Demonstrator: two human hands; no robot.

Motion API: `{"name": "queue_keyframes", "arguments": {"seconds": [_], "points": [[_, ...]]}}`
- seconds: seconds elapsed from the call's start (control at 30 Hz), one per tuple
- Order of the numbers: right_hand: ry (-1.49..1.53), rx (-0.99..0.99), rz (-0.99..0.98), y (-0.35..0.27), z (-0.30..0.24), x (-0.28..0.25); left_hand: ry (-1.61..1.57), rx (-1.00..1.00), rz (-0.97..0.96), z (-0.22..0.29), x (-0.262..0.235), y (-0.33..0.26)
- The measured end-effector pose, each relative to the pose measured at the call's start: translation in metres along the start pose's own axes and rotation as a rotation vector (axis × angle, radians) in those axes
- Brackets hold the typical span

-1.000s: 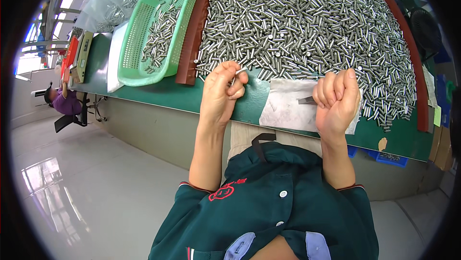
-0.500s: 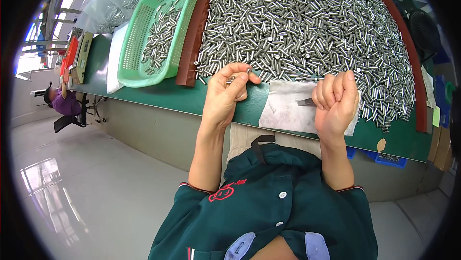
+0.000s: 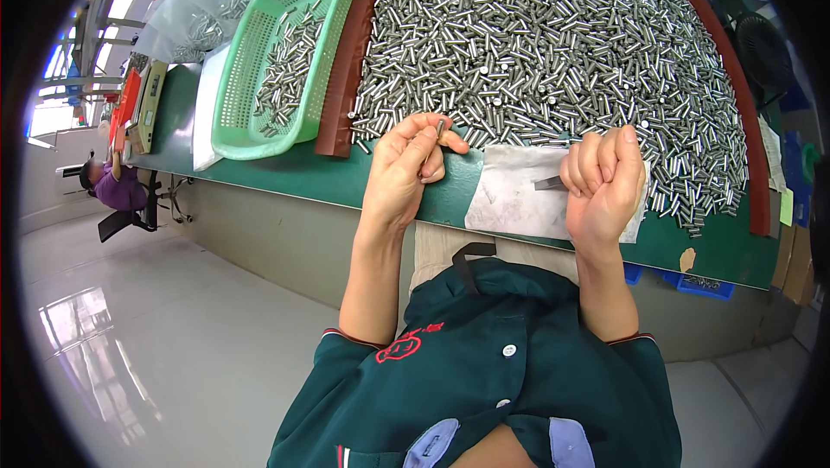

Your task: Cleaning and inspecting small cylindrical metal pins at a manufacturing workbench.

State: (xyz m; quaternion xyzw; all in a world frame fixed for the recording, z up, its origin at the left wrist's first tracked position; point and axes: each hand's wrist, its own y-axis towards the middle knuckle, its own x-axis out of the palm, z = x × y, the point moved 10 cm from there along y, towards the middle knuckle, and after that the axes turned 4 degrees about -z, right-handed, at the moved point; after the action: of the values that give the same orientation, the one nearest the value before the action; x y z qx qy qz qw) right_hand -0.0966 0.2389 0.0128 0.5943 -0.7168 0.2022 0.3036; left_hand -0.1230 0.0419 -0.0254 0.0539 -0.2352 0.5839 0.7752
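Note:
A small metal pin (image 3: 440, 128) stands nearly upright between the thumb and fingertips of my left hand (image 3: 399, 165), at the near edge of the pile. The fingers curl, so anything deeper in that palm is hidden. My right hand (image 3: 603, 183) is closed, palm side up, around a dark flat metal strip (image 3: 548, 183) whose tip sticks out to the left; the rest of it is covered by my fingers. Under the right hand lies a smudged white cloth (image 3: 517, 196) on the green table (image 3: 454, 188). A wide pile of loose metal pins (image 3: 545, 44) spreads beyond both hands.
Left of the pile, past a dark red rail (image 3: 341, 92), stands a green plastic basket (image 3: 226, 114) holding pins. Another red rail (image 3: 758, 170) bounds the right side. A black fan (image 3: 762, 49) sits at the far right. At far left a person (image 3: 124, 184) in purple sits.
The pin at my left fingertips has turned more upright, and the pins seen in that hand's curl are now hidden. My right hand and the strip stay almost in place.

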Motion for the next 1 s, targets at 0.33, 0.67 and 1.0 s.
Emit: {"name": "queue_keyframes", "arguments": {"seconds": [0.33,0.67,1.0], "points": [[0.031,0.012,0.022,0.000,0.000,-0.002,0.330,0.015,-0.005,0.003,0.023,-0.011],[0.005,0.009,0.024,0.001,0.002,-0.004,1.293,0.353,-0.151,-0.007,0.100,-0.018],[0.068,-0.034,0.028,0.000,-0.002,-0.010,1.324,0.371,-0.116,-0.006,0.103,-0.020]]}}
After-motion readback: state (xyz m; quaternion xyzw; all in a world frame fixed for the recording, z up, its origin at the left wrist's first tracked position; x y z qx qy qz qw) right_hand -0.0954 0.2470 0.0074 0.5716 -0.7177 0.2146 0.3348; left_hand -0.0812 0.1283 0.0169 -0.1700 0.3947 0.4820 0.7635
